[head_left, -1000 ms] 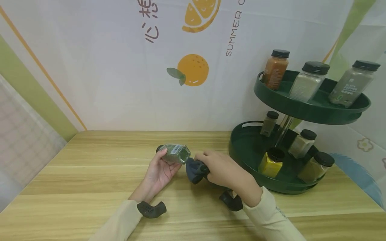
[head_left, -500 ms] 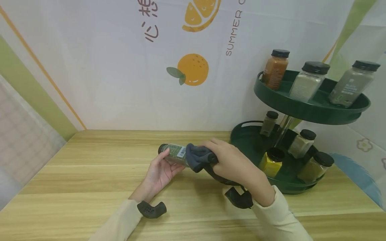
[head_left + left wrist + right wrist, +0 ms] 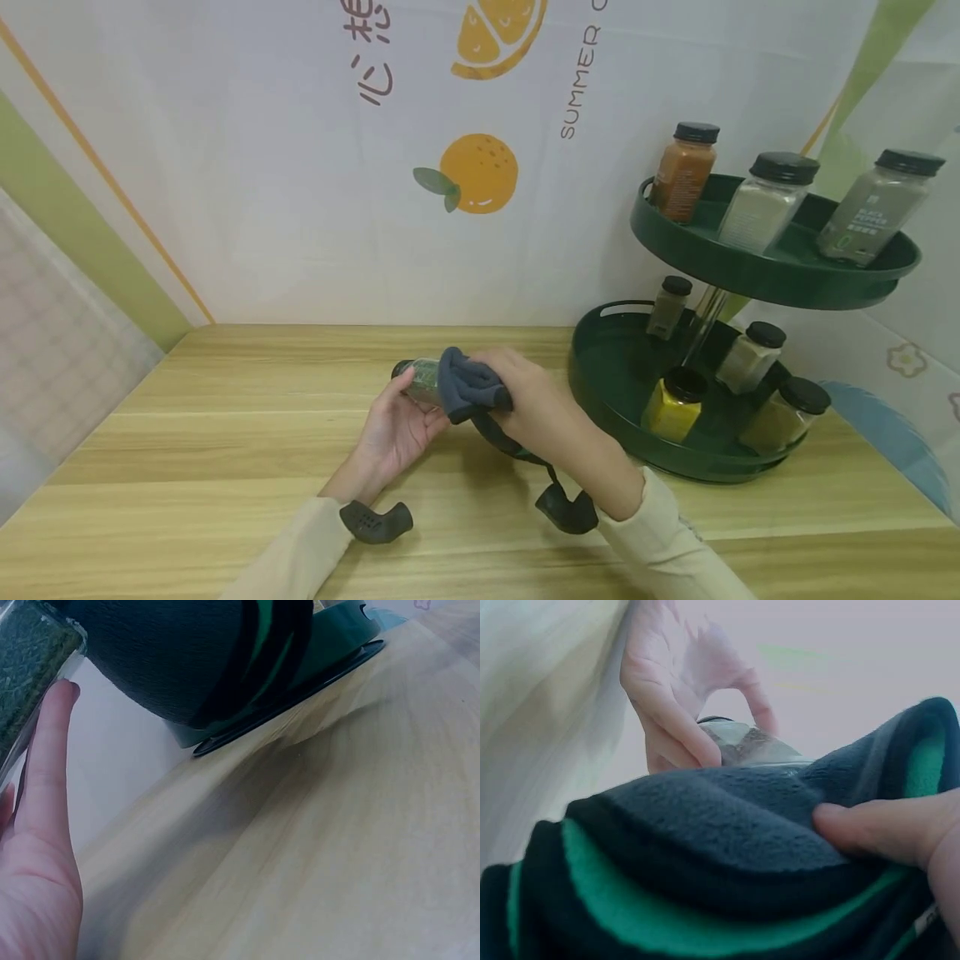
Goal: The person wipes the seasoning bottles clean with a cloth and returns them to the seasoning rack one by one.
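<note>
Near the table's middle my left hand [image 3: 396, 433] holds a clear spice jar [image 3: 424, 382] of green dried herbs, tipped on its side with its black lid to the left. Thumb and fingers grip its sides. My right hand [image 3: 528, 400] grips a bunched dark blue-grey cloth [image 3: 471, 385] and presses it over the jar's base end, which the cloth hides. Green lining shows in the folds of the cloth [image 3: 720, 817] in the right wrist view, where my right thumb [image 3: 892, 825] lies on top. The left wrist view shows the jar [image 3: 30, 671] at the upper left.
A two-tier dark green round rack [image 3: 750, 458] stands on the right of the wooden table [image 3: 225, 467]. Several black-lidded spice jars stand on both tiers, including an orange one [image 3: 684, 175] above and a yellow one [image 3: 673, 412] below. A printed curtain [image 3: 315, 217] hangs behind.
My right hand has brought the cloth onto the jar's base end, then moved slightly left, covering more of it. The left hand and jar stay nearly in place.
</note>
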`<state>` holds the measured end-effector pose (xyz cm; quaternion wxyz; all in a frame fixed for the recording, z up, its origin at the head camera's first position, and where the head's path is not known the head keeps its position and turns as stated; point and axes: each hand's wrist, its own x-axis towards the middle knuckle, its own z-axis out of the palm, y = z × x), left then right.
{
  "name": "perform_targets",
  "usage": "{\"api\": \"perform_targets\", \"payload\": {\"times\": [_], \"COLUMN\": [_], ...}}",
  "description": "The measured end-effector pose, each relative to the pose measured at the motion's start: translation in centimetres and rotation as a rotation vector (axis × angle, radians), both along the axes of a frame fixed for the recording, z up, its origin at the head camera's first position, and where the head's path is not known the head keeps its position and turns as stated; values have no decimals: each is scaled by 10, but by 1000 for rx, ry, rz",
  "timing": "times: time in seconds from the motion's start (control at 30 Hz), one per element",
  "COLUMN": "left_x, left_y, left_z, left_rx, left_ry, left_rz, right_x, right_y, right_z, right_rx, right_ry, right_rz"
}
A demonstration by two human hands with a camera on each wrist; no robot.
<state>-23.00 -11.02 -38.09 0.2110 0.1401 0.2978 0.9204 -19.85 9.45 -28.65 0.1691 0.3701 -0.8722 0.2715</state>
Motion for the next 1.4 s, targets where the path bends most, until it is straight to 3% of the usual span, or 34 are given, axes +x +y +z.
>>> {"api": "perform_targets", "payload": {"times": [0.17, 0.43, 0.6, 0.7, 0.83, 0.93, 1.03, 1.27, 1.4], "left_x": [0, 1, 1, 0, 0, 0, 0, 1, 2], "left_y": [0, -1, -1, 0, 1, 2, 3, 4, 2], "left_z": [0, 2, 2, 1, 1, 0, 0, 2, 2], "left_rx": [32, 38, 40, 33, 8, -32, -72, -132, -106], "left_ry": [-32, -99, -88, -70, -43, -5, 17, -32, -39], "left_rz": [23, 101, 87, 78, 63, 32, 16, 38, 40], "right_x": [2, -6, -6, -4, 0, 3, 3, -1, 0], "right_y": [1, 10, 19, 20, 13, 7, 5, 9, 8], "right_z": [0, -1, 7, 13, 16, 14, 11, 8, 8], "right_rx": [81, 212, 174, 38, -120, -110, -63, -51, -19], "right_ry": [-33, -186, -135, -92, -51, -41, -50, -71, -107], "right_rz": [-40, -111, -189, -160, -22, 24, 10, 4, -24]}}
